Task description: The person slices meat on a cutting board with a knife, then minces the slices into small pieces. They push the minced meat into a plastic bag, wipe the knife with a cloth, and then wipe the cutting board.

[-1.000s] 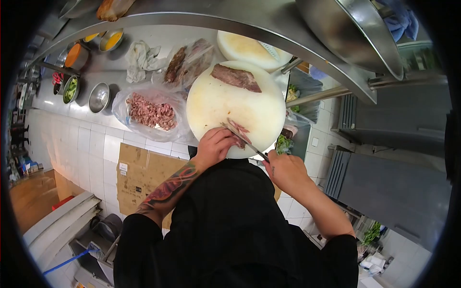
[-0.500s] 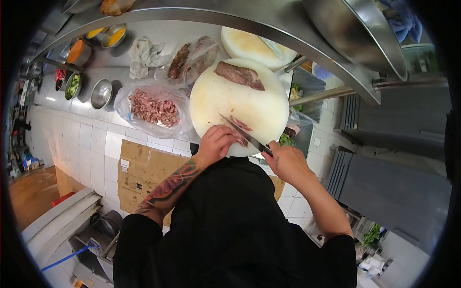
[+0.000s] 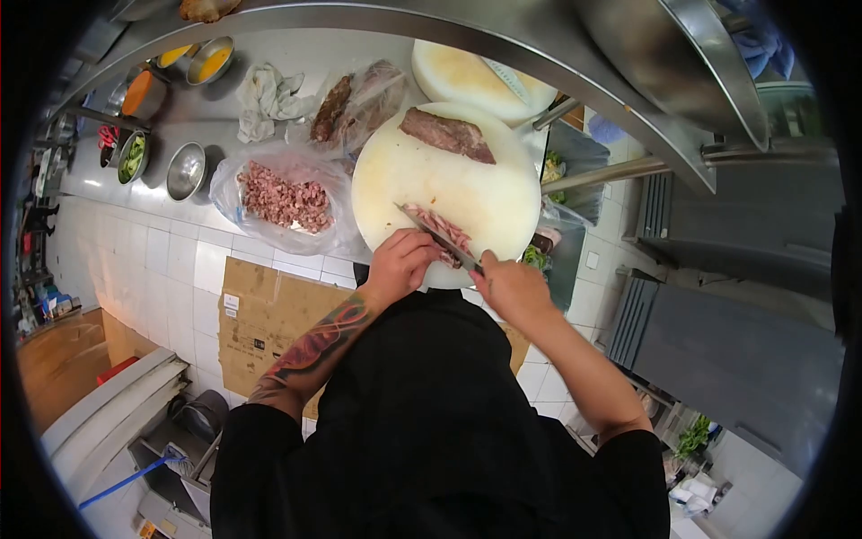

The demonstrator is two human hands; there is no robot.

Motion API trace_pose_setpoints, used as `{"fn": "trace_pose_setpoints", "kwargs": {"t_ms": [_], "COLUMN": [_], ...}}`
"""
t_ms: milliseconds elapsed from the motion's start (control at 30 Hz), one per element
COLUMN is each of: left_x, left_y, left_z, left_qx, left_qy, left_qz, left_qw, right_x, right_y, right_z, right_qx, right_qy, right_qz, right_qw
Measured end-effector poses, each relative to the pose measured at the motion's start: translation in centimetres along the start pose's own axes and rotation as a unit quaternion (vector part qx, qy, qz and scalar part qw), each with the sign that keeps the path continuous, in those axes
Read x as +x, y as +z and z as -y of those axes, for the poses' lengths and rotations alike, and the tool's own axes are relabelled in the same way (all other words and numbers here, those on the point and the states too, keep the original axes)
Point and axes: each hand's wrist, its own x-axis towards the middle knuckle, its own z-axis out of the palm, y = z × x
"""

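Meat strips (image 3: pixel 440 231) on near edge of round board (image 3: pixel 422 175), under our knife (image 3: pixel 437 235). Our right hand (image 3: pixel 507 286) wrapped tight on knife handle; our left hand (image 3: pixel 404 262) curled, fingertips pressing strips. Since half second ago: our right hand moved in toward board, blade now lies across strips, tip further left; strips look fanned out more. Whole meat slab (image 3: pixel 446 135) unchanged at far side of board. Bag of diced meat (image 3: pixel 280 198) unmoved, left of board.
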Motion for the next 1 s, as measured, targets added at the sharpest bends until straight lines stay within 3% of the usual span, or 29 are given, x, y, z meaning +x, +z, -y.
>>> {"fn": "trace_pose_setpoints", "kwargs": {"t_ms": [167,367,900,1000], "left_x": [0.0,-0.4,-0.6,-1.2], "left_y": [-0.4,-0.8,-0.5,-0.2], "left_z": [-0.3,-0.3,0.5,0.6], "left_qx": [-0.005,-0.020,-0.008,-0.007], "left_qy": [0.011,-0.023,-0.022,-0.015], "left_qz": [0.003,-0.032,-0.034,-0.021], "left_qw": [1.000,0.999,0.999,1.000], "right_x": [-1.2,-3.3,-1.5,-0.2], "right_y": [-3.2,-5.1,-3.0,-0.3], "right_z": [-1.4,-1.2,-0.7,-0.4], "right_qx": [0.072,0.014,-0.034,-0.042], "right_qy": [0.007,-0.023,-0.045,-0.005], "right_qz": [0.011,0.016,0.061,0.001], "right_qw": [0.997,1.000,0.997,0.999]}}
